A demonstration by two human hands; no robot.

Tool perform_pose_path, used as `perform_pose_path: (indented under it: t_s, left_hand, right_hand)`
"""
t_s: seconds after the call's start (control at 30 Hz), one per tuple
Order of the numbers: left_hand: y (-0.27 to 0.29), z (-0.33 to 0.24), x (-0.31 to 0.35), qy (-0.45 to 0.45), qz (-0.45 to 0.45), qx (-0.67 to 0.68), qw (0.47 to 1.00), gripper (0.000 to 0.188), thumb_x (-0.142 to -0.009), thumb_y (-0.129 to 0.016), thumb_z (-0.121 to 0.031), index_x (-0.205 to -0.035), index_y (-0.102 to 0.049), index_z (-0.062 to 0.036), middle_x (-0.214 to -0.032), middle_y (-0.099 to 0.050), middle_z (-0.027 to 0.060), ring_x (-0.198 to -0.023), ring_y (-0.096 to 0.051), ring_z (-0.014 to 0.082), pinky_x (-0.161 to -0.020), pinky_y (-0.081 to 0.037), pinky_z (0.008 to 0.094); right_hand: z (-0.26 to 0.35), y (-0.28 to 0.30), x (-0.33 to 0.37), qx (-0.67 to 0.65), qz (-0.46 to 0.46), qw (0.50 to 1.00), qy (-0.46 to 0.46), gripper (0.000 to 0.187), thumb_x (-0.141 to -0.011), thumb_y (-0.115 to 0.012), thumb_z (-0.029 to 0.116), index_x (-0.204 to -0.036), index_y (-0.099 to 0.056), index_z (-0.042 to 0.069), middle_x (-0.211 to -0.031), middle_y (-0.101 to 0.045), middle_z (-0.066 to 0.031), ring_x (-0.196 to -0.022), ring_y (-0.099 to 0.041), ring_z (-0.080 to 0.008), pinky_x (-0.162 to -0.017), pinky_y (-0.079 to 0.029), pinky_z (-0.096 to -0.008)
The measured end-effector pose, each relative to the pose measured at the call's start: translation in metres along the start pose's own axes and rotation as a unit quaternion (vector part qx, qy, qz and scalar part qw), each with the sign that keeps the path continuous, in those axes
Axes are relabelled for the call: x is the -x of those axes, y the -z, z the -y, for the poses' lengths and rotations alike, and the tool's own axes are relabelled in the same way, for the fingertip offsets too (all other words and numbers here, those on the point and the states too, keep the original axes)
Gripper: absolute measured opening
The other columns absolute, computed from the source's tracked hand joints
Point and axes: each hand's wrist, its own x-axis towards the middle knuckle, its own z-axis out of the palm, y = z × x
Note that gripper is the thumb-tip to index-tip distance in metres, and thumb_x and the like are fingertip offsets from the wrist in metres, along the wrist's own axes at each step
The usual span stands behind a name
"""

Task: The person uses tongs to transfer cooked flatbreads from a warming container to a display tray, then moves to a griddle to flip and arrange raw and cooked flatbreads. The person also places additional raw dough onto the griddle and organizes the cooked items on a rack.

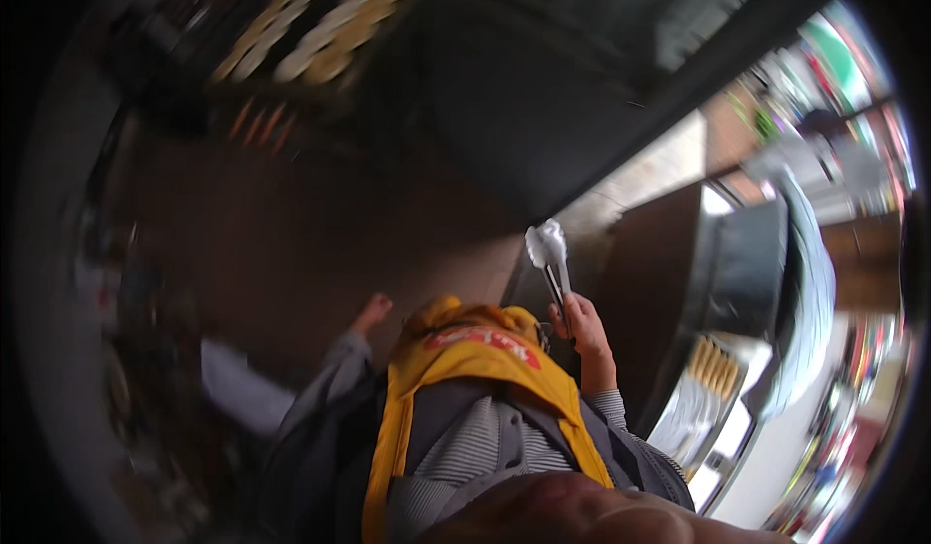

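Metal tongs [550, 245] are gripped in the right hand [584, 325], just to the right of the yellow apron [427, 363], with their scalloped ends pointed away from it. The left hand [373, 310] is held out to the left of the apron (blurred, so whether its fingers are spread or curled cannot be told). Brown, finger-shaped pieces [713, 367] are lined up farther right of the apron; pale round pieces [335, 48] are laid in rows well beyond it, leftward.

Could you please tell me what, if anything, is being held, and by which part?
The right hand holds metal tongs by the handle end; the left hand appears empty.
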Motion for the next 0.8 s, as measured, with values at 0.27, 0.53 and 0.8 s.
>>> perform_pose_path:
  t_s: [0.27,0.53,0.8]
  left_hand:
    - [0.052,0.096,0.152,0.361,0.010,0.189,0.913,0.026,-0.092,-0.064,-0.026,-0.104,-0.064,-0.0032,-0.077,-0.064,0.0153,-0.066,-0.063,0.0275,-0.059,-0.050,0.0420]
    - [0.068,0.094,0.164,0.460,0.073,0.313,0.828,0.020,-0.094,-0.059,-0.021,-0.097,-0.063,-0.0019,-0.071,-0.061,0.0156,-0.058,-0.061,0.0263,-0.050,-0.047,0.0408]
    - [0.223,0.154,0.096,0.209,-0.119,-0.096,0.966,0.024,-0.089,-0.059,-0.021,-0.106,-0.068,-0.0066,-0.082,-0.069,0.0184,-0.074,-0.069,0.0314,-0.070,-0.056,0.0410]
  right_hand:
    - [0.044,-0.163,-0.135,0.140,0.224,0.964,-0.035,0.050,-0.099,-0.052,0.052,-0.096,-0.059,0.003,-0.063,-0.050,0.0016,-0.049,-0.042,-0.0058,-0.045,-0.031,-0.0225]
    - [0.080,-0.275,-0.282,0.277,0.350,0.894,-0.043,0.052,-0.101,-0.051,0.050,-0.085,-0.062,0.002,-0.060,-0.051,0.0011,-0.052,-0.046,-0.0058,-0.047,-0.036,-0.0227]
    - [0.126,-0.420,-0.425,0.415,0.387,0.792,0.225,0.041,-0.096,-0.060,0.040,-0.097,-0.061,-0.001,-0.069,-0.055,-0.0175,-0.063,-0.056,-0.0277,-0.061,-0.045,-0.0395]
